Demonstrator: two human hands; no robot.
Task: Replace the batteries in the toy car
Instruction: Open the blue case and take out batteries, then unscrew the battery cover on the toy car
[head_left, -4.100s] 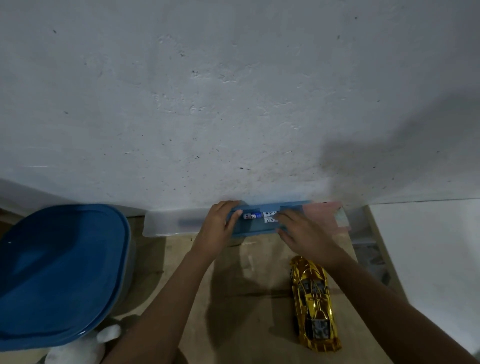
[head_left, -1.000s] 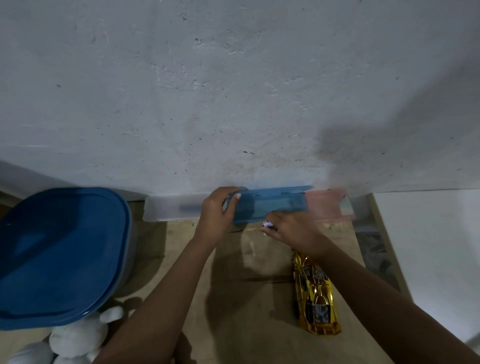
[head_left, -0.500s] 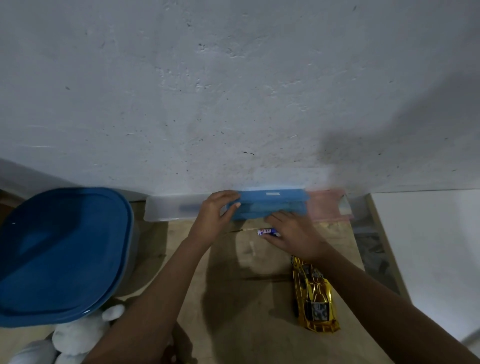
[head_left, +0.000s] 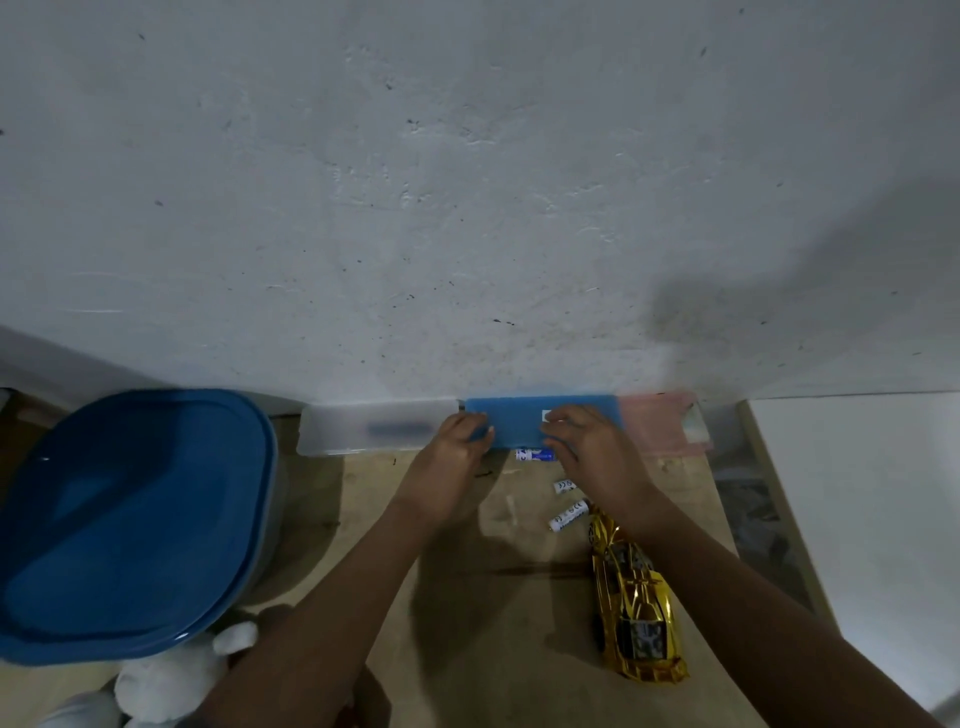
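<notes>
Gripping the box: your left hand (head_left: 462, 436) curls round the left end of the blue box (head_left: 519, 421), thumb on its near edge.
Right hand: your right hand (head_left: 584, 444) lies over the right part of the same box, with bent fingers on top. You cannot tell whether it presses down or clasps the box.
Blue box: it sits flat on the tabletop (head_left: 493, 587) against the foot of the wall (head_left: 467, 182), with its lid down. A small pale label shows just beside your right fingertips.
Neighbouring boxes: a clear box (head_left: 374, 428) touches its left end and a pink box (head_left: 660, 423) its right end, all three in a row along the wall.
Batteries: a blue-and-white battery (head_left: 535, 455) lies just in front of the blue box, between your two hands. A farther white battery (head_left: 563, 486) and a nearer white battery (head_left: 569, 514) lie loose beside your right wrist.
Toy car: the gold toy car (head_left: 636, 608) rests on the tabletop under your right forearm. It lies lengthwise away from you, just beside the nearer white battery.
Left side: a bin with a blue lid (head_left: 124, 519) stands there, with a white plush toy (head_left: 176, 670) at its near edge.
</notes>
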